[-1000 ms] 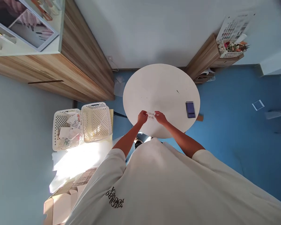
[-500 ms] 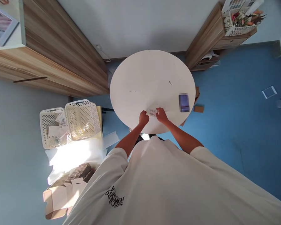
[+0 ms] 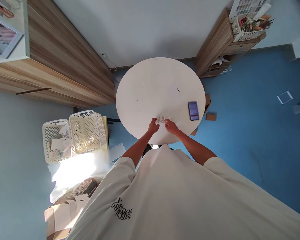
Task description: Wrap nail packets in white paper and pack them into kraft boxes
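Observation:
Between my two hands is a small clear piece with several tiny shiny bits in two short columns (image 3: 160, 119); it looks like a transparent strip or pack, too small to name exactly. My left hand (image 3: 153, 126) pinches its left side, fingers closed. At its right side my right hand (image 3: 171, 126) has thumb and fingertips drawn together on the edge. Both hands are over the near part of a round white table (image 3: 150, 80). To the right on the tabletop lies a purple rectangular thing, blurred out (image 3: 193, 110).
White perforated baskets (image 3: 85, 131) stand at the left, one holding papers. Below them are folded cardboard boxes (image 3: 62, 215). A wooden cabinet (image 3: 72, 50) rises at the left, and a smaller one (image 3: 215, 43) with a filled basket (image 3: 248, 35) stands back right.
My hands have come closer together around the clear piece. Its tiny bits, seen before as two wider rows, now show as two narrow columns. The whole view has shifted slightly.

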Demonstrator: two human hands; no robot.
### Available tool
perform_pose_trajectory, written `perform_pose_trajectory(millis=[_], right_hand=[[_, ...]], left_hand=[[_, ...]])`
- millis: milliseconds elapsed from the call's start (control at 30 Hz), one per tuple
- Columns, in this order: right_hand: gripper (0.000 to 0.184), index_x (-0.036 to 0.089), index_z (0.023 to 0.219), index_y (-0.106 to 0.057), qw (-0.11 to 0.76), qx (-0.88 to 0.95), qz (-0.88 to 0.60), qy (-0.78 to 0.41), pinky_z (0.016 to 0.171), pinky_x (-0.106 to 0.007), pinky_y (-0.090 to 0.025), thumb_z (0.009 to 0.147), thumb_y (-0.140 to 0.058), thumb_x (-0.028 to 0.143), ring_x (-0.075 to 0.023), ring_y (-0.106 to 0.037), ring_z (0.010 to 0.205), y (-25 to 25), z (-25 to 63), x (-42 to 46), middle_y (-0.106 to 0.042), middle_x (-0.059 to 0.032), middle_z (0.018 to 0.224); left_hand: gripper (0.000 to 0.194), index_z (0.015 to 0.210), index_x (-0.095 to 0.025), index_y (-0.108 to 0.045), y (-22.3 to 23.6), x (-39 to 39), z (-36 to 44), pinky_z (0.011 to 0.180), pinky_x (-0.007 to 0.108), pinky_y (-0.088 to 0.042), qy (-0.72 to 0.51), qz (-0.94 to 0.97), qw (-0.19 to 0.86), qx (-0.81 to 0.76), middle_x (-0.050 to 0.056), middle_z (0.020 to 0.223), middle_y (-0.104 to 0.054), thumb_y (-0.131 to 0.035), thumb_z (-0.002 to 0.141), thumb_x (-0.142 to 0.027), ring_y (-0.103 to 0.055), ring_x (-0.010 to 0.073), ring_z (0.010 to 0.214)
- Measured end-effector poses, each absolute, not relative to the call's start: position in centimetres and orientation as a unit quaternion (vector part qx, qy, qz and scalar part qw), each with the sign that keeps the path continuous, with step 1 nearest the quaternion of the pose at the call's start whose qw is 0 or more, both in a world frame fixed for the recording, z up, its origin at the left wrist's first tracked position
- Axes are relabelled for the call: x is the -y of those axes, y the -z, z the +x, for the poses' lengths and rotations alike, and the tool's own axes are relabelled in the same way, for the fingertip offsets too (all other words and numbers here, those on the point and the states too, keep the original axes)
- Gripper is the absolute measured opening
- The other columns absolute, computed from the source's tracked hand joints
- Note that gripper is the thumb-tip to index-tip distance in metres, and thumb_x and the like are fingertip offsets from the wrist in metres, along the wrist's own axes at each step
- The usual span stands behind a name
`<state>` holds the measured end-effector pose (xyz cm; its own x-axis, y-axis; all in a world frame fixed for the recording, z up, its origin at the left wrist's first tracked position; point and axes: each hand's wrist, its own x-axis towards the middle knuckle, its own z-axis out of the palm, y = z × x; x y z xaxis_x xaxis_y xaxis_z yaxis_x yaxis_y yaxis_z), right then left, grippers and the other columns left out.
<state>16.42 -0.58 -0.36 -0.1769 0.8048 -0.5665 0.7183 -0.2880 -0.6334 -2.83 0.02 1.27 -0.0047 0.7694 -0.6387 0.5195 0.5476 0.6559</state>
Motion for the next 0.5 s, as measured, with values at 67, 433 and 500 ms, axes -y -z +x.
perform_pose_trajectory(millis=[67, 433, 500], right_hand=[[0.047, 0.021, 0.144, -0.058, 0.037, 0.596, -0.640, -0.484, 0.101, -0.043, -0.056, 0.098, -0.046, 0.019, -0.0273, -0.068, 0.116, 0.5, 16.6, 0.5, -0.069, -0.0118, 0.132], [0.049, 0.021, 0.143, -0.062, 0.051, 0.660, -0.625, -0.414, 0.118, -0.048, -0.046, 0.095, -0.053, 0.021, -0.0330, -0.050, 0.145, 0.9, 15.9, -1.9, -0.055, -0.0109, 0.158], [0.051, 0.021, 0.145, -0.061, 0.045, 0.654, -0.631, -0.415, 0.117, -0.048, -0.046, 0.096, -0.052, 0.021, -0.0330, -0.050, 0.144, 0.9, 15.8, -1.5, -0.056, -0.0118, 0.156]], left_hand=[[0.050, 0.131, -0.024, -0.052, -1.4, 0.1, -3.1, 0.094, 0.034, -0.053, -0.134, 0.463, 0.516, -0.708, 0.013, 0.146, -0.062, -0.063, 0.084, -0.011, -0.063, 0.0258, 0.129], [0.043, 0.125, -0.024, -0.050, -0.3, 1.3, -2.2, 0.076, 0.032, -0.053, -0.127, 0.375, 0.585, -0.708, 0.013, 0.135, -0.068, -0.067, 0.086, -0.020, -0.070, 0.0235, 0.107], [0.046, 0.127, -0.025, -0.051, 0.3, 1.2, -2.3, 0.080, 0.032, -0.054, -0.153, 0.387, 0.584, -0.697, 0.012, 0.140, -0.066, -0.066, 0.084, -0.017, -0.069, 0.0238, 0.114]])
